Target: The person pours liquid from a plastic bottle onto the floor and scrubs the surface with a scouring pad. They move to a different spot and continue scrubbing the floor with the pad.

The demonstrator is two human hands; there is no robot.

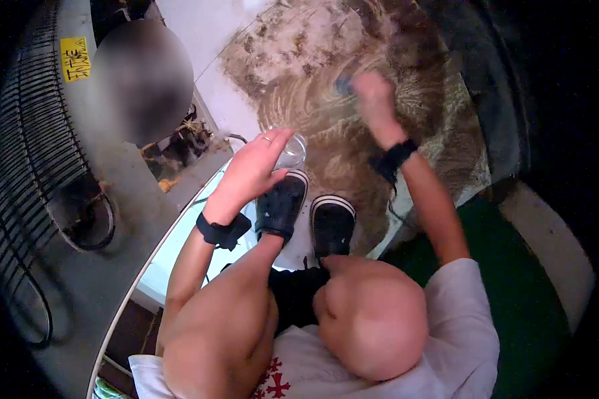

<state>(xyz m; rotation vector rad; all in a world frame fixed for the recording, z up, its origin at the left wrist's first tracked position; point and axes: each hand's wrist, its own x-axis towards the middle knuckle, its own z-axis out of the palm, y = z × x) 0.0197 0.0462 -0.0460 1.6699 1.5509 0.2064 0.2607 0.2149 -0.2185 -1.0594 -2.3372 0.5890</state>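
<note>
My left hand (256, 166), with a ring on one finger, is above my left shoe. Its fingers and thumb curve around the near side of a clear cup (294, 151), seen through at the rim. Further out on the right, my right hand (374, 96) is closed and slightly blurred, low over the brown-smeared floor surface (326, 153). From its left side sticks out a small blue-grey thing (343, 84), whose kind is too blurred to name. Pale curved streaks in the brown, wet-looking layer surround that hand. Both wrists wear black bands.
My dark shoes (333, 223) stand at the near edge of the smeared area. On the left are a black wire rack (40, 133), a yellow label (74, 58) and a grey surface (140, 219) with a pale edge. Something dark green (472, 286) lies at right.
</note>
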